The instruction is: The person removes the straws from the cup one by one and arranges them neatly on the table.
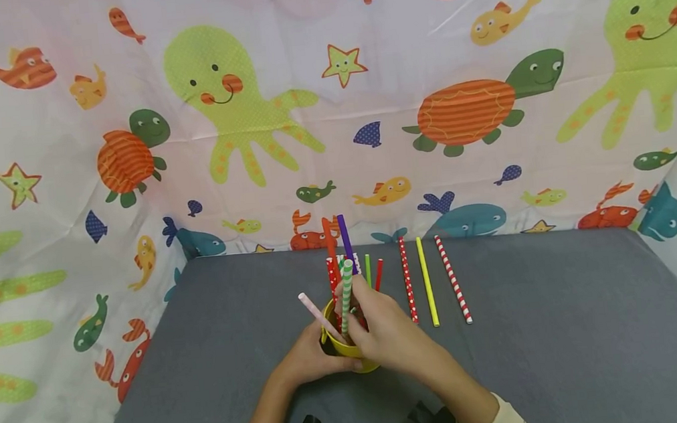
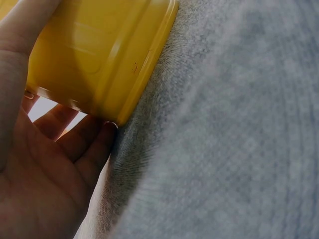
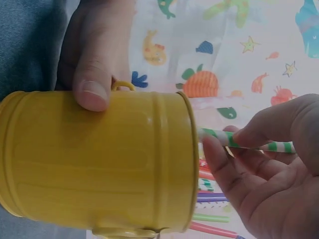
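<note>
My left hand holds a small yellow bucket with little side handles, its thumb across the near side and the other fingers round the left. Between thumb and fingers, my right hand pinches a green-and-white striped paper straw over the bucket's mouth; the lower end is at or inside the rim. Several straws stand in the bucket, among them a pale pink one leaning left, an orange one and a purple one. My right hand hides part of the bunch.
Right of the bucket, three straws lie side by side on the grey cloth: a red one with white dots, a yellow one and a red-and-white striped one. A sea-animal curtain hangs behind and at both sides.
</note>
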A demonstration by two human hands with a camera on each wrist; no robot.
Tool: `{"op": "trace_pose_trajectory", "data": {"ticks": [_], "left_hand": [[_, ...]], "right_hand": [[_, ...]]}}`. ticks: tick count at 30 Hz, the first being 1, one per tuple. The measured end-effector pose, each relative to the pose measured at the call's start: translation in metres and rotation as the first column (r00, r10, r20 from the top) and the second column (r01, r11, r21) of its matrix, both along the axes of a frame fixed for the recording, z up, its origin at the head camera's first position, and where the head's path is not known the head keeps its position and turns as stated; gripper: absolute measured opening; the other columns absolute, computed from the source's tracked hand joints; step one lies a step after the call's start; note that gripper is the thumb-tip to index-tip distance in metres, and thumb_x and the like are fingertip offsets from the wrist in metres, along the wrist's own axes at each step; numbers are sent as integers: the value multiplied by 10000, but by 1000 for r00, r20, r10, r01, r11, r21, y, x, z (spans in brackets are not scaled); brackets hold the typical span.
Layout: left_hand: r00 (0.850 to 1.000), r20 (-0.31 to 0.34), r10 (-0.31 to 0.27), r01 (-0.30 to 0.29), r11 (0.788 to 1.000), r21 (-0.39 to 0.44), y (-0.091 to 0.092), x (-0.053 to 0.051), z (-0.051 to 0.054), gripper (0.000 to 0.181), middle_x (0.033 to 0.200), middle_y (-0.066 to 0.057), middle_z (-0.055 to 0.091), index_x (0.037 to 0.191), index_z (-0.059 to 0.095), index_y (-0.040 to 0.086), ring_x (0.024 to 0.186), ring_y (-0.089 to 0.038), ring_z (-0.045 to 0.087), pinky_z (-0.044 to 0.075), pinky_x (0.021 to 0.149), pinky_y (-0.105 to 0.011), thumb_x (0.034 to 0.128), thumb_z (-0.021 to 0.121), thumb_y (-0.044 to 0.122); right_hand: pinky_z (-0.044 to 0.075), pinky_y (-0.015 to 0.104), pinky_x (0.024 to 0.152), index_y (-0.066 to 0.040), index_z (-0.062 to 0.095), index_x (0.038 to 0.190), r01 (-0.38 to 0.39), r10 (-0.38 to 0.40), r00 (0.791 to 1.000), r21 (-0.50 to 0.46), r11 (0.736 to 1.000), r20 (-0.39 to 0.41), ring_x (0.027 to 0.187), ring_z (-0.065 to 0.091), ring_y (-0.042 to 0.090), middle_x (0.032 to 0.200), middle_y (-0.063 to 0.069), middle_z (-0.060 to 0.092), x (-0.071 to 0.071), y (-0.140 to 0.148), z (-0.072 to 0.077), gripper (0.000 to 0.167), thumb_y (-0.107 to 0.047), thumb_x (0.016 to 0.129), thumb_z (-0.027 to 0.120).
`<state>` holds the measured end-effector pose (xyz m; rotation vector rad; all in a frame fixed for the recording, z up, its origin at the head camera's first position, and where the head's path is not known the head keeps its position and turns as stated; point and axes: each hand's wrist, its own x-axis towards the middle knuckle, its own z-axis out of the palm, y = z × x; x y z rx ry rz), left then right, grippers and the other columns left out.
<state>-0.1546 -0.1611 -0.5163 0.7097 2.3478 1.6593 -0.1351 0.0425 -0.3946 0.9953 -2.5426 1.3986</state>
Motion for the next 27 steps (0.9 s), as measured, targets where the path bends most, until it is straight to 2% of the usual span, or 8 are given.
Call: {"op": "trace_pose_trajectory", "data": {"ticks": [5, 9, 11, 13, 17, 21, 23, 27], "left_hand": [[1000, 1, 5, -5, 1000, -4, -1, 0, -1, 779, 1256, 108, 625, 1410, 497, 293, 1085, -152, 613, 486, 974, -339, 750, 910, 312], [1000, -17, -3, 3, 1000, 10, -1, -1, -2, 826, 1268, 91, 607, 1438, 459, 279, 1104, -164, 598, 481, 976, -353, 748, 913, 293], [999, -32, -7, 8, 1000, 18, -1, -1, -2, 856, 1279, 78, 597, 1456, 439, 269, 1116, -172, 593, 482, 975, -361, 745, 916, 275], [999, -42, -8, 9, 1000, 21, -1, -2, -2, 888, 1297, 65, 590, 1476, 419, 259, 1129, -174, 589, 475, 985, -364, 742, 919, 259], [999, -36, 1, -1, 1000, 12, 1, -1, 0, 900, 1329, -6, 592, 1482, 421, 200, 1146, -166, 579, 457, 1004, -364, 736, 922, 231], [1000, -2, 6, -6, 1000, 13, 3, 1, 6, 890, 1326, -88, 594, 1472, 432, 105, 1142, -188, 579, 446, 1019, -395, 738, 921, 224], [1000, -3, 11, -11, 1000, 4, 3, 2, 7, 896, 1319, -46, 599, 1476, 430, 106, 1136, -177, 579, 446, 1020, -394, 740, 920, 254], [1000, -16, 10, -10, 1000, 9, 1, 0, 1, 924, 1316, 71, 594, 1496, 421, 162, 1150, -152, 576, 445, 1021, -380, 730, 927, 270]], "right_hand": [[556, 261, 715, -27, 482, 1272, -35, 33, 999, -91, 995, -32, 813, 610, 154, 991, 43, 601, 1, 1, 6, 428, 112, 897, 634], [559, 302, 781, -34, 464, 1340, -42, 26, 994, -149, 988, -102, 943, 623, 147, 1063, 23, 627, 1, 6, 10, 482, 94, 913, 648], [564, 325, 777, -25, 441, 1376, -36, 11, 991, -178, 983, -137, 960, 626, 140, 1088, 33, 650, 0, 8, 11, 519, 68, 919, 669], [560, 346, 825, -24, 409, 1411, -37, 1, 986, -211, 977, -169, 979, 625, 139, 1104, 51, 662, -1, 11, 11, 566, 62, 919, 676], [561, 341, 784, -28, 362, 1461, -45, -23, 972, -284, 958, -232, 903, 621, 159, 1068, 84, 668, -6, 14, 9, 647, 100, 906, 670], [563, 325, 712, 6, 428, 1357, -66, -44, 952, -343, 937, -303, 821, 619, 185, 1039, 101, 638, -9, 18, 7, 547, 153, 882, 657], [566, 309, 712, 13, 494, 1252, -71, -54, 946, -367, 927, -321, 817, 619, 184, 1043, 103, 621, -10, 21, 5, 434, 169, 877, 649], [545, 252, 716, 24, 568, 1111, -59, -101, 926, -403, 913, -364, 814, 591, 175, 1035, 113, 591, -12, 27, 2, 299, 180, 867, 642]]}}
